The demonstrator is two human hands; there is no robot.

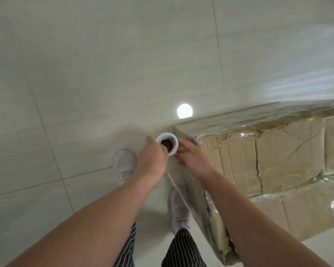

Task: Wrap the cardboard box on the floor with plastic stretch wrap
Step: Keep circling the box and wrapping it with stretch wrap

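The left hand [152, 158] grips the upright wrap roll [163, 136], the right hand [191, 158] touches its side; the cardboard box [278, 157] lies just to their right.

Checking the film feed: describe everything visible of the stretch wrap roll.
The white roll of clear plastic stretch wrap shows end-on: a pale ring, a dark core. It is held upright over the tiled floor, beside the brown cardboard box. The left hand grips its top, a finger apparently in the core; the right hand is at its side. Film runs from it towards the box.
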